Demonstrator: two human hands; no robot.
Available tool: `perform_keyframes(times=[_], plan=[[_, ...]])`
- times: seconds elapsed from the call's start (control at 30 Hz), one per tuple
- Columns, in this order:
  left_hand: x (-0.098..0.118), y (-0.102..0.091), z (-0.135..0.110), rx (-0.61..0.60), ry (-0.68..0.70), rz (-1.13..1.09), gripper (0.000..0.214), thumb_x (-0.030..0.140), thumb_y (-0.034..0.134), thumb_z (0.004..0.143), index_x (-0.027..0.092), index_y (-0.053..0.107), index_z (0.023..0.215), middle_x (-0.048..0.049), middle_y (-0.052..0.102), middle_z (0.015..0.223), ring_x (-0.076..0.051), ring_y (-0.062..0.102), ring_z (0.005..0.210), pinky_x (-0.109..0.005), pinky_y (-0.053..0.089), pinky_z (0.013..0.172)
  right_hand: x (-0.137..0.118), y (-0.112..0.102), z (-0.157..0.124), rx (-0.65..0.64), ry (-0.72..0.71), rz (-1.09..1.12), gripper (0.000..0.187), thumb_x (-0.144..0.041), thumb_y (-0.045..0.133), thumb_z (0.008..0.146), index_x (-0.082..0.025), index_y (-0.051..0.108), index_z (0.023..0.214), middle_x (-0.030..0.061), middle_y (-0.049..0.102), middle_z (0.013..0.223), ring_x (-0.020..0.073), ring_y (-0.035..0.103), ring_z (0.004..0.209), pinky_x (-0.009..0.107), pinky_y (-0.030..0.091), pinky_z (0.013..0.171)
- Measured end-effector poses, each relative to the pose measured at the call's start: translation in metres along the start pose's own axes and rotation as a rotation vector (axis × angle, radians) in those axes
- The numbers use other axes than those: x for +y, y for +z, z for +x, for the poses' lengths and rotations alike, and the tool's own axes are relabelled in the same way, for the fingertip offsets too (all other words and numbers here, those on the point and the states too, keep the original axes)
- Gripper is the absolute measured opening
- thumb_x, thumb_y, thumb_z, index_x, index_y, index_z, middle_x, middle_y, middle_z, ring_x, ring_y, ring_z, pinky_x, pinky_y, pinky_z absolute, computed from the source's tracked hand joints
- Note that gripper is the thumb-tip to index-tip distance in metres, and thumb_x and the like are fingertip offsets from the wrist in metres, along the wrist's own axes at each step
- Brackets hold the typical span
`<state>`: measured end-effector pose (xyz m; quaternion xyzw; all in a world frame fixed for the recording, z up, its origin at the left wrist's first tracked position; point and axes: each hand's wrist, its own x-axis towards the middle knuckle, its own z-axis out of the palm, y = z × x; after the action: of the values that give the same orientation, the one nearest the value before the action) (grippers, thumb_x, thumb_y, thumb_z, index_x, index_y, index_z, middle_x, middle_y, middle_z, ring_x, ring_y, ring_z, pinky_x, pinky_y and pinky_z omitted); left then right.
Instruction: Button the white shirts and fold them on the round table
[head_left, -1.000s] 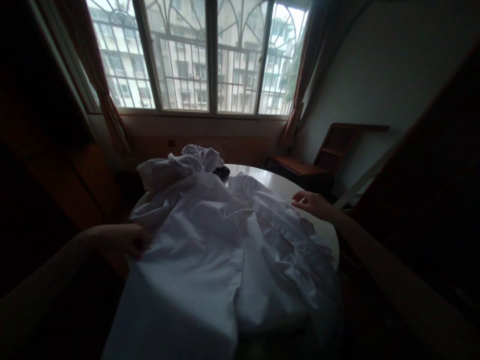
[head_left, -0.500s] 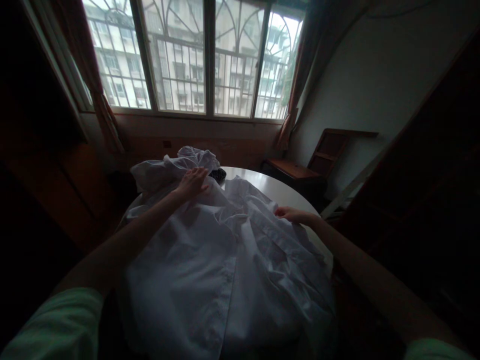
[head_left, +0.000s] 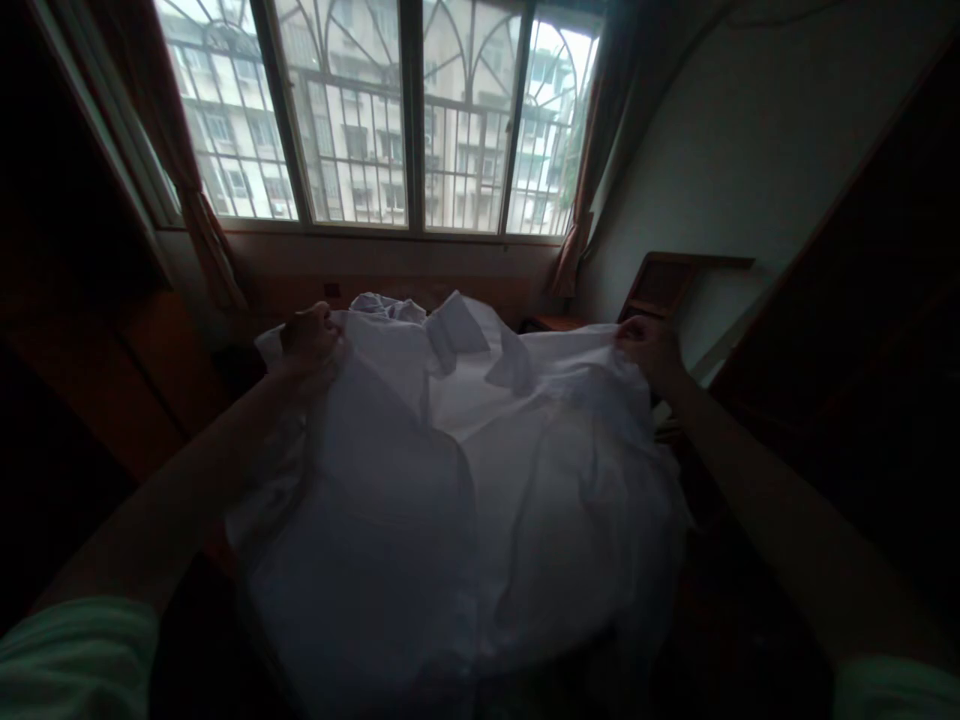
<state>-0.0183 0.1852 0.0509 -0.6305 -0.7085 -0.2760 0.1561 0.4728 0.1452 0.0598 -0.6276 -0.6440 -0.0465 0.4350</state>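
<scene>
A white collared shirt (head_left: 390, 480) hangs spread between my two hands, its collar up at the middle and its lower part falling toward me. My left hand (head_left: 311, 335) is closed on the shirt near its left shoulder. On the other side, my right hand (head_left: 651, 350) pinches the right shoulder, raised to about the same height. Behind the shirt, a crumpled white cloth (head_left: 386, 307) shows only at its top. The round table beneath is hidden by the shirt.
A barred window (head_left: 409, 130) with tied curtains (head_left: 206, 240) fills the far wall. At the right stands a wooden chair (head_left: 660, 285) beside the pale wall. An orange-brown cabinet (head_left: 161, 350) is at the left, in dim light.
Both hands have moved apart and the right has risen. The left, flat on the cloth before, now grips the shirt. The shirt has been lifted and spread, covering the table.
</scene>
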Motion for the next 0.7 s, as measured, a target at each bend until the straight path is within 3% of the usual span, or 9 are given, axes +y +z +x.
perform_keyframes(times=[0.07, 0.13, 0.2, 0.3, 0.4, 0.53, 0.63, 0.7], plan=[[-0.003, 0.002, 0.001, 0.023, -0.002, 0.145, 0.026, 0.022, 0.044, 0.079, 0.008, 0.048, 0.100, -0.0131, 0.057, 0.092, -0.022, 0.052, 0.086, -0.033, 0.039, 0.075, -0.001, 0.012, 0.000, -0.100, 0.021, -0.021, 0.017, -0.020, 0.056, 0.066, -0.012, 0.061, 0.081, 0.0056, 0.059, 0.074, 0.0146, 0.053, 0.067, 0.028, 0.043, 0.064], [0.003, 0.008, -0.004, 0.021, 0.070, 0.230, 0.028, 0.016, 0.045, 0.077, 0.005, 0.047, 0.103, -0.0171, 0.055, 0.098, -0.026, 0.049, 0.094, -0.037, 0.038, 0.079, 0.000, 0.027, -0.004, -0.334, -0.016, 0.060, 0.029, -0.026, 0.059, 0.068, -0.013, 0.061, 0.094, 0.0081, 0.062, 0.085, 0.0160, 0.056, 0.073, 0.028, 0.045, 0.067], [0.018, 0.017, -0.013, 0.005, 0.195, 0.236, 0.031, 0.012, 0.044, 0.075, 0.006, 0.047, 0.105, -0.0174, 0.055, 0.103, -0.027, 0.048, 0.098, -0.038, 0.038, 0.082, 0.004, 0.041, -0.012, -0.546, -0.051, 0.122, 0.037, -0.030, 0.058, 0.069, -0.014, 0.059, 0.102, 0.0096, 0.062, 0.094, 0.0168, 0.058, 0.079, 0.027, 0.047, 0.068], [0.053, 0.030, -0.035, 0.004, 0.344, 0.181, 0.031, 0.011, 0.043, 0.075, 0.012, 0.050, 0.105, -0.0129, 0.055, 0.106, -0.025, 0.048, 0.101, -0.036, 0.036, 0.087, 0.013, 0.055, -0.024, -0.733, -0.032, 0.035, 0.040, -0.032, 0.057, 0.071, -0.013, 0.058, 0.106, 0.0092, 0.063, 0.091, 0.0163, 0.058, 0.074, 0.026, 0.047, 0.064], [0.095, 0.038, -0.062, -0.037, 0.490, 0.046, 0.028, 0.016, 0.044, 0.077, 0.015, 0.053, 0.103, -0.0108, 0.057, 0.105, -0.022, 0.051, 0.100, -0.033, 0.038, 0.086, 0.015, 0.061, -0.035, -0.783, -0.061, -0.079, 0.036, -0.030, 0.056, 0.071, -0.013, 0.060, 0.102, 0.0065, 0.063, 0.079, 0.0148, 0.056, 0.065, 0.023, 0.044, 0.058], [0.145, 0.046, -0.095, -0.288, 0.679, -0.118, 0.041, 0.038, 0.047, 0.080, 0.018, 0.047, 0.116, -0.0078, 0.063, 0.091, -0.020, 0.060, 0.081, -0.029, 0.043, 0.070, 0.005, 0.062, -0.047, -0.701, -0.121, -0.021, 0.038, -0.036, 0.055, 0.073, -0.015, 0.060, 0.104, 0.0057, 0.062, 0.077, 0.0142, 0.055, 0.065, 0.021, 0.042, 0.056], [0.170, 0.058, -0.109, -0.413, 0.807, -0.098, 0.056, 0.040, 0.056, 0.075, 0.017, 0.043, 0.124, -0.0098, 0.065, 0.088, -0.022, 0.061, 0.080, -0.028, 0.044, 0.068, -0.002, 0.053, -0.057, -0.718, -0.049, 0.014, 0.050, -0.045, 0.055, 0.074, -0.016, 0.053, 0.114, 0.0059, 0.061, 0.079, 0.0146, 0.055, 0.066, 0.021, 0.041, 0.055], [0.179, 0.069, -0.112, -0.450, 0.847, -0.086, 0.050, 0.034, 0.057, 0.074, 0.017, 0.049, 0.120, -0.0112, 0.065, 0.087, -0.023, 0.062, 0.081, -0.029, 0.044, 0.067, -0.004, 0.042, -0.067, -0.759, 0.001, -0.047, 0.059, -0.050, 0.059, 0.070, -0.017, 0.049, 0.118, 0.0061, 0.061, 0.082, 0.0155, 0.056, 0.067, 0.022, 0.041, 0.055]])
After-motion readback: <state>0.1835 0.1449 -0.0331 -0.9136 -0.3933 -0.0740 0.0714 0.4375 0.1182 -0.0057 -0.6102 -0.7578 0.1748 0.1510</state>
